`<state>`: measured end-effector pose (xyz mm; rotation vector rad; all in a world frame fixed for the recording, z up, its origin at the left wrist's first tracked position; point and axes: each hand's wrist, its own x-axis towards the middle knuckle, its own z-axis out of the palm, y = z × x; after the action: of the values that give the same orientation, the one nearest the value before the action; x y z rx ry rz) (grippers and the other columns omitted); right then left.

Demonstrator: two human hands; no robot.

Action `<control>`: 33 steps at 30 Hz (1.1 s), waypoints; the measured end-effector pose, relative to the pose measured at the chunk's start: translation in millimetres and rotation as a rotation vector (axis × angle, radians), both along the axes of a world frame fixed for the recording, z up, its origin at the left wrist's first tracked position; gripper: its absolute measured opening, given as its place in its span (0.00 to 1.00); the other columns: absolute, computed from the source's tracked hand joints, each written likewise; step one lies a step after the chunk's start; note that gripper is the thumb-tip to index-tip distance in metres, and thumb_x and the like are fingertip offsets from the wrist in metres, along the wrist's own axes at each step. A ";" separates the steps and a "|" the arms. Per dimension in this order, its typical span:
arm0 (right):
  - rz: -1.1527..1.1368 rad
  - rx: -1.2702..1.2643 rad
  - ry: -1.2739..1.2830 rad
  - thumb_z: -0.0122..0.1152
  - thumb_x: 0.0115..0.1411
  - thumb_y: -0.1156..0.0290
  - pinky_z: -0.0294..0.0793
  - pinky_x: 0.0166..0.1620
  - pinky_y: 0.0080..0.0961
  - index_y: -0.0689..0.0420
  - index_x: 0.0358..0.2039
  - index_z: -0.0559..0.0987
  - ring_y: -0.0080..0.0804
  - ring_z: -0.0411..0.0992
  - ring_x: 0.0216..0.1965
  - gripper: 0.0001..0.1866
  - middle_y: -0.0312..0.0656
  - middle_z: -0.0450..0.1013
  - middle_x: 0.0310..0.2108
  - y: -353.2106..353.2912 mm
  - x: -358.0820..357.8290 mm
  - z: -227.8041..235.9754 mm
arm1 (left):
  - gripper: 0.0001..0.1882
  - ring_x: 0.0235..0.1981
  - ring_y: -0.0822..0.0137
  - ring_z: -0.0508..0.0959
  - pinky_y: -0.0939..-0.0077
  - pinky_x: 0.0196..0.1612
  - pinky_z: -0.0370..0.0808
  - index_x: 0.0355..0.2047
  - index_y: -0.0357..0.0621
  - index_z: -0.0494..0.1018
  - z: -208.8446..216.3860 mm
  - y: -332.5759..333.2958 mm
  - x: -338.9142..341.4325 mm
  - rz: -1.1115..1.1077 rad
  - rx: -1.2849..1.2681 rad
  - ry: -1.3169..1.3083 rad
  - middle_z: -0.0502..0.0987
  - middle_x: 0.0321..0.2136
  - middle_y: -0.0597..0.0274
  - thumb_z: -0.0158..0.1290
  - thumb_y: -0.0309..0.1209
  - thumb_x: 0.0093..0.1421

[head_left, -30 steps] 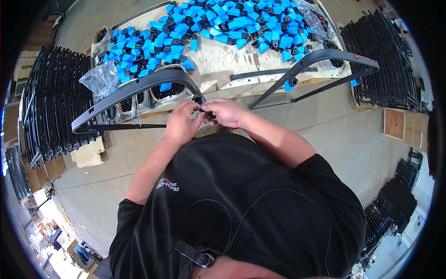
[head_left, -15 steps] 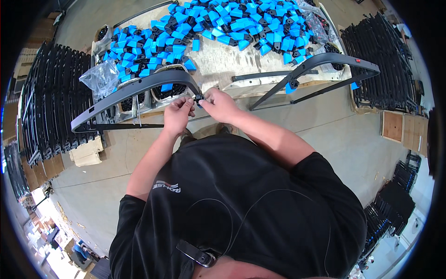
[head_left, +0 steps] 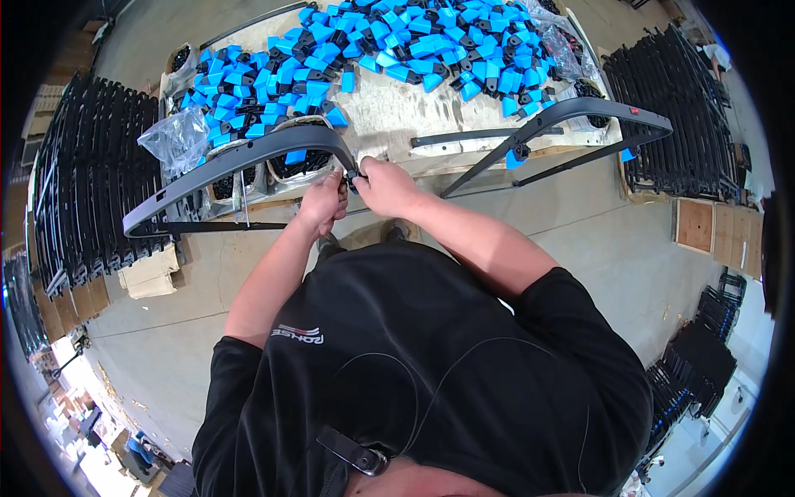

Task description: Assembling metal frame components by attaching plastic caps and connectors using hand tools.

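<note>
A dark, bent metal frame (head_left: pixel 240 151) curves over the table's near edge, its right end coming down in front of me. At that end sits a small black fitting (head_left: pixel 354 177). My right hand (head_left: pixel 387 187) is closed there, thumb and fingers pinching the fitting against the frame end. Just left of it, my left hand (head_left: pixel 325 202) is closed with its fingers curled beside the fitting; whatever it holds, if anything, is hidden. Behind my left hand, an open bag of black parts (head_left: pixel 284 168) stands at the table's edge, with a blue piece on top.
A heap of blue and black plastic caps (head_left: pixel 422 41) covers much of the wooden table (head_left: pixel 389 108). A second bent frame (head_left: pixel 580 107) leans at the right. Stacks of black frames (head_left: pixel 95 178) stand at left and right (head_left: pixel 662 116). Clear plastic (head_left: pixel 175 137) lies at the left corner.
My left hand has turned and its fingers have curled in closer to the fitting. My right hand stays at the frame end. The whole view has shifted slightly.
</note>
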<state>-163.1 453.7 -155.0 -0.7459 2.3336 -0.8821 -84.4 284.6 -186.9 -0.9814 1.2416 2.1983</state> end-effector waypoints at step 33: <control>0.001 -0.023 -0.051 0.57 0.65 0.61 0.74 0.44 0.55 0.64 0.42 0.73 0.62 0.77 0.41 0.17 0.61 0.78 0.35 3.5 -1.8 -4.6 | 0.19 0.16 0.74 0.61 0.75 0.20 0.58 0.29 0.48 0.69 18.9 25.4 -3.0 0.341 -0.308 0.142 0.62 0.16 0.71 0.44 0.45 0.73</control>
<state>-164.9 457.3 -159.6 -0.7257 2.2819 -0.9187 -87.3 310.0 -168.0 -1.2536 1.6167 2.4129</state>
